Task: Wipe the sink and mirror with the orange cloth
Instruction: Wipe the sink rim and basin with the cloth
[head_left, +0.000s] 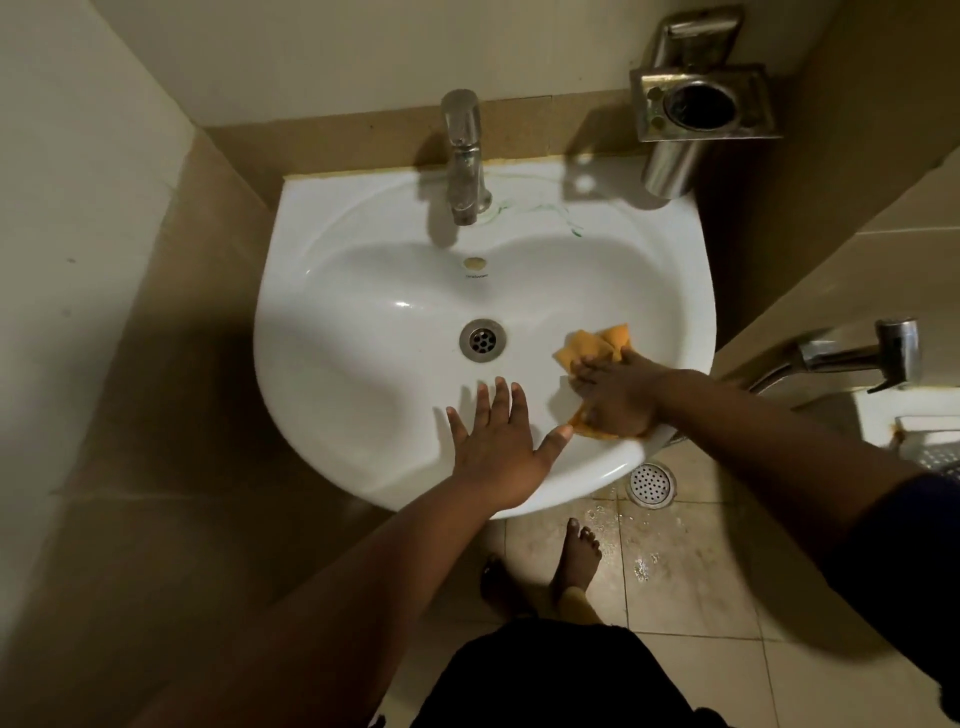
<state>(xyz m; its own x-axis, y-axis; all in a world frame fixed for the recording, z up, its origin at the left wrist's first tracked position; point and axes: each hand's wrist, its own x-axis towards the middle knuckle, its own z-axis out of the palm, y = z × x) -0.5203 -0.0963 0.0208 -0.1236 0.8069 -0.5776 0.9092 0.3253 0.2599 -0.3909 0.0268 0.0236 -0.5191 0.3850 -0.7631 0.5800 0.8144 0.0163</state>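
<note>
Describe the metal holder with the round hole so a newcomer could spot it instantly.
Start at the white sink and follow its back edge right, past the tap. The holder is mounted on the wall above the sink's back right corner. Its square steel plate with one dark round opening sets it apart from the tap.

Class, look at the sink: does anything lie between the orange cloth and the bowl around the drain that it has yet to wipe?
Nothing visible does. The right hand presses the orange cloth on the sink bowl, right of the drain. The left hand rests spread on the near rim, beside that path.
</note>
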